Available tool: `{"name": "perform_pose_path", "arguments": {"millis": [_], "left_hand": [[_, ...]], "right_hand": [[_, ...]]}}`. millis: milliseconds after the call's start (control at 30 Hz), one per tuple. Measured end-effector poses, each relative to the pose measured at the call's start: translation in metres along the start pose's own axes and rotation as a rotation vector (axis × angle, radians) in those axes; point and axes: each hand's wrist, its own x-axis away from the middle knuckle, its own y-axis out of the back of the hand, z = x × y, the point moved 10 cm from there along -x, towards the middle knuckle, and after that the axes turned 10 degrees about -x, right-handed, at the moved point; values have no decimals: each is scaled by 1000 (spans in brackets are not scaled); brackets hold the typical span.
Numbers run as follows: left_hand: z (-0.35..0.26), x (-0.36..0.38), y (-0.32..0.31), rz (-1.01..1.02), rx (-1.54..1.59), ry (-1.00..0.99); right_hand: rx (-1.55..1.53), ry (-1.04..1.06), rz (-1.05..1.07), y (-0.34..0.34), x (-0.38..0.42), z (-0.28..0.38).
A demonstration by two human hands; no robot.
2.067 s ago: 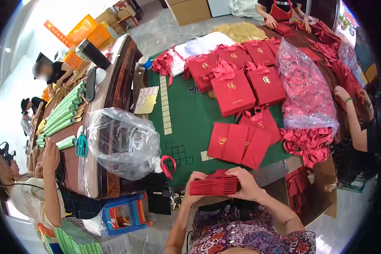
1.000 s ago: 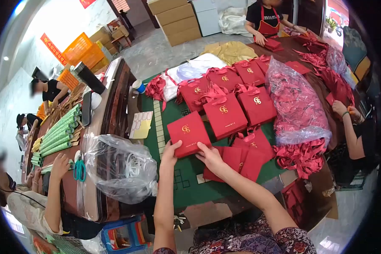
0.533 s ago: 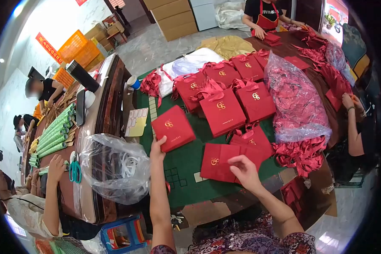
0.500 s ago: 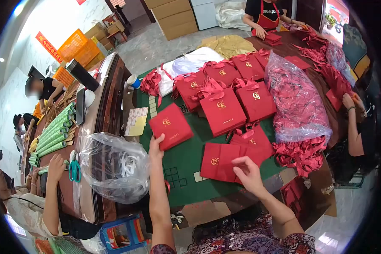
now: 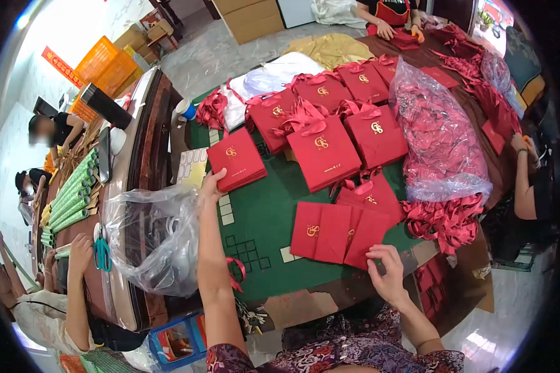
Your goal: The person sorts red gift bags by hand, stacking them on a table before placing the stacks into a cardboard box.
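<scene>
My left hand (image 5: pixel 213 185) is closed on the lower left corner of a small stack of flat red paper bags (image 5: pixel 236 160) with gold lettering, held over the left side of the green table top. Loosely curled, my right hand (image 5: pixel 389 270) has thumb and fingers apart, with its fingertips right at the lower corner of some flat red bags (image 5: pixel 326 231) fanned out near the table's front. Behind those lies another red bag (image 5: pixel 379 198) with ribbon handles. Farther back, several red bags (image 5: pixel 325 152) with ribbon handles lie in overlapping rows.
A clear plastic sack of red ribbon bundles (image 5: pixel 442 137) lies on the right. On the left are a clear plastic bag (image 5: pixel 158 242), teal scissors (image 5: pixel 102 253), green rolls (image 5: pixel 74 199) and a paper cup (image 5: pixel 185 109). Other people work around the tables.
My left hand has moved left with the red bags. My right hand has drawn back toward me and right, from over the fanned bags to their lower corner.
</scene>
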Motion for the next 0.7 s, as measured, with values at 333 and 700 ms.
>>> {"name": "perform_pose_path", "arguments": {"millis": [333,700], "left_hand": [[-3,-43,-3,43,33,-86],[-46,9,-12,-362,-197,-341]], "right_hand": [[116,-1,-43,6,2,-3],[28,-275,-99,-8,5,-60]]}}
